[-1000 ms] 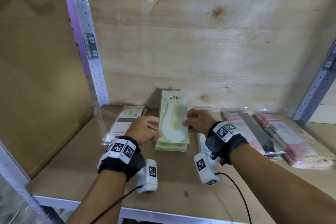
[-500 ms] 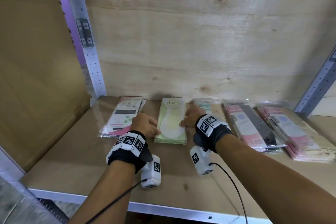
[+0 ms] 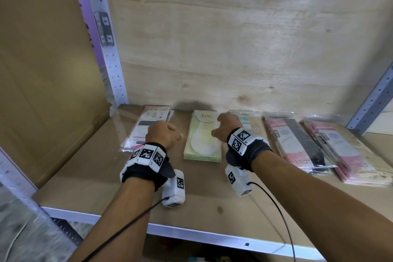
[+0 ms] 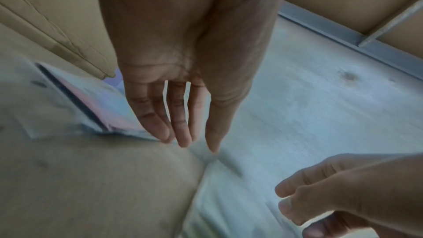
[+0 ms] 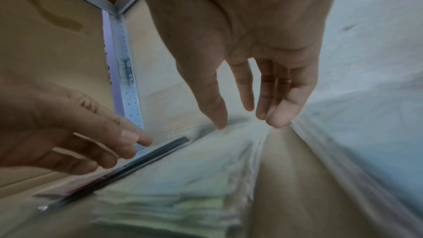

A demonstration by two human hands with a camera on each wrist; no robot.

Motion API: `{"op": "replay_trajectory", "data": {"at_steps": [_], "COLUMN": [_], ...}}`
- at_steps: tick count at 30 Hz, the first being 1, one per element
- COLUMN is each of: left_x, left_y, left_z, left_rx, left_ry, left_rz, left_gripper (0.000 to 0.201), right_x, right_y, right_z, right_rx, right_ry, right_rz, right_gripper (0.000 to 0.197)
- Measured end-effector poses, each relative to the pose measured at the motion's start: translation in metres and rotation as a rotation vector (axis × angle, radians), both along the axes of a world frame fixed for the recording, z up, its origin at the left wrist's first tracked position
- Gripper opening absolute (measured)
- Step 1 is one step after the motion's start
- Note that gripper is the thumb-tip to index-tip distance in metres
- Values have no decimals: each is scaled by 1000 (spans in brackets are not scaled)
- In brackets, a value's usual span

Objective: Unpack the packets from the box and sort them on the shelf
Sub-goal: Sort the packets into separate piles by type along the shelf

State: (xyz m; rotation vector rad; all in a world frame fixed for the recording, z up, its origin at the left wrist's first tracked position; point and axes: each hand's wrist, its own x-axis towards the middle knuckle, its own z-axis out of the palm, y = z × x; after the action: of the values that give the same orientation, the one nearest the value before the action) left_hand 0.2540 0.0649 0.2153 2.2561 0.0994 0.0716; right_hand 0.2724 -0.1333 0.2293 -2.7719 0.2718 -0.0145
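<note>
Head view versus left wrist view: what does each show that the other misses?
Head only: the ENE logo on the green packet stack, three more packet piles to the right, both wristbands. Left wrist only: the left hand from the palm side, fingers straight, holding nothing. Both: the right hand, the pink packet stack, the shelf board.

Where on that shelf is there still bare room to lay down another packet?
The front strip of the shelf is bare, between the steel edge and the packets. There is a gap beside the green pile. The right is crowded: pink piles nearly touch.
</note>
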Motion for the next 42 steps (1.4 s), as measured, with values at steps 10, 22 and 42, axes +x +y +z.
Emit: {"op": "replay_trajectory", "data": {"at_steps": [10, 22, 42], "left_x": [10, -6, -41], "left_y": [86, 104, 74], "left_z": [-2, 5, 53], "left_rx": [109, 91, 284], "left_ry": [123, 110, -505], "left_rz": [211, 23, -195], "left_gripper": [42, 34, 35], "right_x": [4, -7, -61], "right_y": [84, 138, 48], "right_z": [9, -9, 71], "right_rx": [664, 1062, 1484], "right_ry": [98, 243, 130], "right_rz": [173, 65, 148], "right_gripper": [25, 37, 22]}}
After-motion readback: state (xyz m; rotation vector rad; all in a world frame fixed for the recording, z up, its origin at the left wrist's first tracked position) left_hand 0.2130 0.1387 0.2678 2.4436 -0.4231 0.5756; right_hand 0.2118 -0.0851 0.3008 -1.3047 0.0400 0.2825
